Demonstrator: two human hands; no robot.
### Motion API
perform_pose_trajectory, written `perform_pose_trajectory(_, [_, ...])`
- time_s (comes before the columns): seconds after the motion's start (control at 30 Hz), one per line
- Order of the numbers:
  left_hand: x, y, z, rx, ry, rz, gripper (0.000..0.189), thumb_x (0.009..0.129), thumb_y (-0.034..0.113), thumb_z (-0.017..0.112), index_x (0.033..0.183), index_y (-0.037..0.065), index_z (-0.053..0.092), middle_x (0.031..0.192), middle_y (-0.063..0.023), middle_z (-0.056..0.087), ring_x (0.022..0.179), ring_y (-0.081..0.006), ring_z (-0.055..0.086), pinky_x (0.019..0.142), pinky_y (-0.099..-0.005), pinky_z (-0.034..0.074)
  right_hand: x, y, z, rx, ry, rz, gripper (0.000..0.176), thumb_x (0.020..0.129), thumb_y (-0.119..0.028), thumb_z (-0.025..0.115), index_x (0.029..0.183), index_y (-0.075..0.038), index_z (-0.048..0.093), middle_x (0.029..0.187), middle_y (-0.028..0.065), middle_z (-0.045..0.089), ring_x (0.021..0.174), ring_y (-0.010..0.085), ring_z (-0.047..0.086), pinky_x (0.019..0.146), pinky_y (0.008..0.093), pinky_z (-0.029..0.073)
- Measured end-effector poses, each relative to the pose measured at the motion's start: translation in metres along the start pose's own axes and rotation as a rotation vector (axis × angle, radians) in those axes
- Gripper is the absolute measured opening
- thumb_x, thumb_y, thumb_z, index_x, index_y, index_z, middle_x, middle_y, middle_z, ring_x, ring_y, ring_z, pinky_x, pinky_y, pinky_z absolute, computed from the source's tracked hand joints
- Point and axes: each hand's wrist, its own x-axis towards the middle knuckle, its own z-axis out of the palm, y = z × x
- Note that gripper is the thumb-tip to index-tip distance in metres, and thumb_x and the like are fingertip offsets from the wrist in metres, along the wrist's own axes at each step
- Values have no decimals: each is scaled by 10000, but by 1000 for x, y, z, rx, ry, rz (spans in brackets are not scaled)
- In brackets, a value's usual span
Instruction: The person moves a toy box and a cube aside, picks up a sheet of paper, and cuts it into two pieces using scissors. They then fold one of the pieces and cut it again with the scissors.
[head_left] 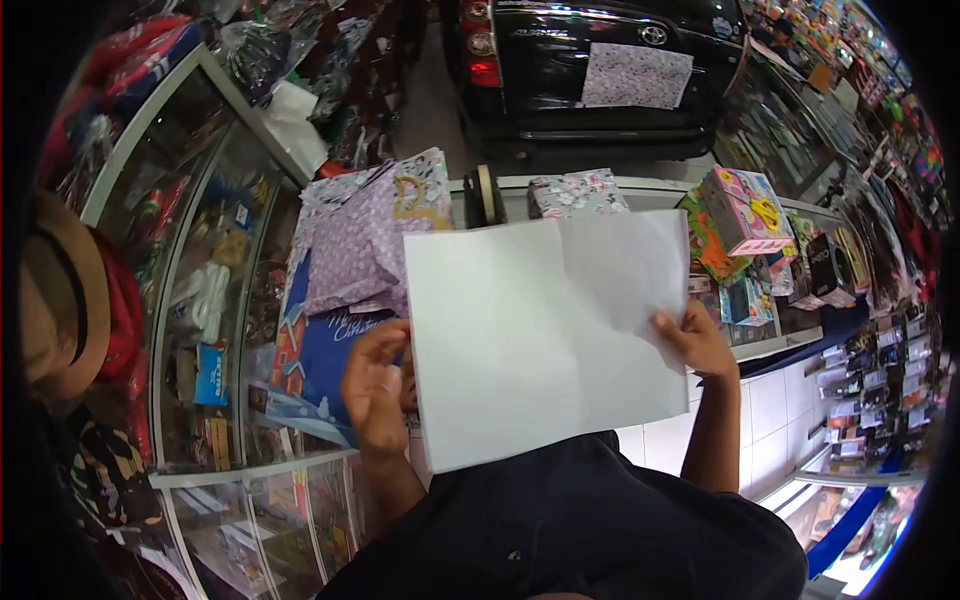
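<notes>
One white sheet (510, 345) spans mid-frame. Your right hand (704, 342) pinches it; I can't tell whether your left hand (374, 395) grips.

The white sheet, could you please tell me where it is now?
The white sheet is at the centre of the head view, between the left hand and the right hand, with the dark shirt just below.

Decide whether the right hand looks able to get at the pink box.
Probably yes: nothing covers the pink box, which lies clear of the white sheet. But the right hand grips that sheet and would likely need to let go first.
</notes>
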Motion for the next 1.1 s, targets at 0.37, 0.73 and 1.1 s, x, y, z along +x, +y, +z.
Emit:
perform_pose_trajectory(0.37, [19, -15, 88, 437, -515, -191, 244, 904, 37, 674, 1144, 6, 713, 1185, -115, 711, 1079, -193, 681, 872, -297, 544, -28, 34, -70, -247, 223, 178, 356, 968, -256, 763, 1076, 80, 716, 868, 92, 756, 731, 132, 679, 663, 320, 542])
perform_pose_trajectory(0.73, [15, -107, 164, 841, -878, -80, 596, 977, 63, 550, 1565, 105, 466, 1687, -211, 302, 1563, -437, 255, 1270, -563, 209, -20, 44, -58, -968, 452, 20, 616, 857, -360, 828, 1290, 10, 593, 1047, 229, 717, 983, 410, 698, 793, 495, 551])
perform_pose_trajectory(1.1, [17, -146, 173, 1176, -781, 52, 563, 1022, 257, 561, 1565, 139, 470, 1690, -150, 329, 1575, -385, 249, 1290, -557, 148, 5, 19, -46, -961, 534, -321, 574, 742, -55, 845, 1265, -12, 611, 1279, 182, 606, 1217, 418, 535, 1012, 489, 485])
